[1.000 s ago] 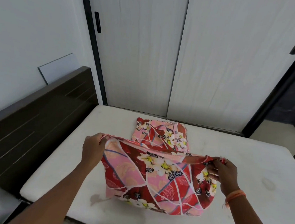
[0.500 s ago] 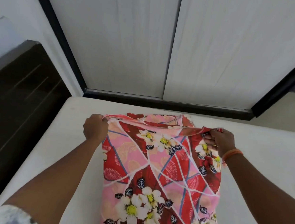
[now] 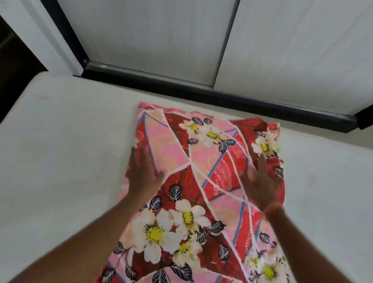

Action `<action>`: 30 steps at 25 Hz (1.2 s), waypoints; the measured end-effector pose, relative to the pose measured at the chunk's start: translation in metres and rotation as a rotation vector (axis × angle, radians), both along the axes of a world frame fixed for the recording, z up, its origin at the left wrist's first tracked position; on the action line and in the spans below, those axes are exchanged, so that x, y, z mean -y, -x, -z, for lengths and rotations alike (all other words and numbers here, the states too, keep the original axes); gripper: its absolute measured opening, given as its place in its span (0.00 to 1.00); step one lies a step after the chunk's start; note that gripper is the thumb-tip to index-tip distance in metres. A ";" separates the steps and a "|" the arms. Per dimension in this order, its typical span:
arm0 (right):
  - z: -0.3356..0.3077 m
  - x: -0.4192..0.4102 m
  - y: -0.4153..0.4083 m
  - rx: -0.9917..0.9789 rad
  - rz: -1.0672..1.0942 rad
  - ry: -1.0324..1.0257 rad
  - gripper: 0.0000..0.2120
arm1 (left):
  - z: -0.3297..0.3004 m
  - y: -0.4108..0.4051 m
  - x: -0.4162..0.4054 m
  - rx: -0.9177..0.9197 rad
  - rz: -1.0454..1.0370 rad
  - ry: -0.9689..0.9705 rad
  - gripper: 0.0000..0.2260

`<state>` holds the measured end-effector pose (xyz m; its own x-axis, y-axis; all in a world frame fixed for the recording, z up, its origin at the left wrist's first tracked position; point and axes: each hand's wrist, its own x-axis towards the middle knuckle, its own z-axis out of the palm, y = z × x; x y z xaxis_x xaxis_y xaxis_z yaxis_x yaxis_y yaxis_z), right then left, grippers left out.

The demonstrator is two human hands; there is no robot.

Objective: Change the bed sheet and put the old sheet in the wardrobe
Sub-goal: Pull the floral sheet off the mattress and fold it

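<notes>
surface: bare white mattress (image 3: 51,175), matte, faint marks, soft rounded far edge
room: pale wood-grain wardrobe doors (image 3: 159,25) straight ahead, vertical seam between two panels, black bottom track (image 3: 207,91) just past the mattress; dark headboard (image 3: 6,60) at far left
sheet: folded floral sheet (image 3: 199,187) lies flat on the mattress in front of me, far edge near the track; long rectangle, thin printed cloth, red/pink patches, white lines, white-yellow flowers, dark leaves
my left hand (image 3: 141,173): flat, fingers straight and apart, pressing on sheet's left edge, gripping nothing; motion-blurred
my right hand (image 3: 261,185): flat, fingers spread, pressing on sheet's right side, gripping nothing
wrist: orange band (image 3: 272,209) on right, blurred
</notes>
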<state>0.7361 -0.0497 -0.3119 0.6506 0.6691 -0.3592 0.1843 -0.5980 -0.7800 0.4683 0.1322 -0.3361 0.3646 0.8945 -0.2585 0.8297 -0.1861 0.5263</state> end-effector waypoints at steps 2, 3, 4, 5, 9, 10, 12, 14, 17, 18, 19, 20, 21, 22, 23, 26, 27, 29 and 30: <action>0.028 0.065 0.042 0.170 -0.056 0.149 0.36 | 0.035 0.054 0.075 -0.168 0.058 -0.014 0.45; 0.035 0.101 0.063 0.261 -0.040 0.232 0.38 | 0.045 0.080 0.106 -0.226 0.075 -0.016 0.46; 0.040 0.138 0.078 0.336 -0.005 0.326 0.42 | 0.049 0.102 0.131 -0.263 0.063 -0.025 0.46; 0.036 0.169 0.094 0.319 0.075 0.428 0.47 | 0.048 0.121 0.150 -0.296 0.034 -0.024 0.46; 0.036 0.232 0.120 0.118 0.317 0.749 0.50 | 0.023 0.152 0.177 -0.282 -0.209 0.122 0.41; 0.034 0.232 0.118 0.095 0.347 0.721 0.44 | 0.023 0.155 0.177 -0.233 -0.293 0.177 0.39; 0.028 0.231 0.116 -0.062 0.475 0.584 0.31 | 0.017 0.161 0.173 -0.141 -0.396 0.354 0.33; 0.015 0.231 0.117 -0.205 0.516 0.568 0.18 | 0.007 0.167 0.169 -0.219 -0.351 0.481 0.21; 0.000 0.237 0.116 -0.291 0.408 0.647 0.12 | -0.018 0.173 0.169 -0.289 -0.300 0.586 0.16; -0.005 0.240 0.112 -0.308 0.379 0.646 0.14 | -0.026 0.175 0.168 -0.301 -0.314 0.602 0.18; -0.017 0.243 0.110 -0.330 0.351 0.634 0.16 | -0.038 0.176 0.167 -0.297 -0.329 0.609 0.19; -0.030 0.246 0.107 -0.361 0.356 0.599 0.16 | -0.050 0.177 0.167 -0.266 -0.354 0.624 0.20; -0.046 0.249 0.107 -0.406 0.392 0.562 0.13 | -0.063 0.177 0.167 -0.199 -0.393 0.638 0.19; -0.062 0.251 0.108 -0.454 0.442 0.529 0.10 | -0.076 0.177 0.168 -0.110 -0.446 0.647 0.19; -0.078 0.253 0.108 -0.503 0.473 0.492 0.07 | -0.090 0.176 0.169 -0.024 -0.501 0.648 0.17; -0.115 0.248 0.102 -0.546 0.494 0.371 0.07 | -0.142 0.167 0.169 0.236 -0.649 0.742 0.10; -0.125 0.247 0.100 -0.515 0.483 0.351 0.07 | -0.155 0.165 0.171 0.299 -0.675 0.762 0.07; -0.141 0.260 0.101 -0.460 0.444 0.359 0.07 | -0.179 0.168 0.182 0.317 -0.687 0.727 0.07; -0.147 0.271 0.107 -0.456 0.424 0.377 0.07 | -0.185 0.176 0.191 0.293 -0.694 0.696 0.08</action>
<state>0.6295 -0.3208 -0.1654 0.5571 0.1702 -0.8129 -0.4168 -0.7893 -0.4509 0.2922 -0.0591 -0.1510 -0.0439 0.6183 -0.7847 0.4600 0.7098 0.5335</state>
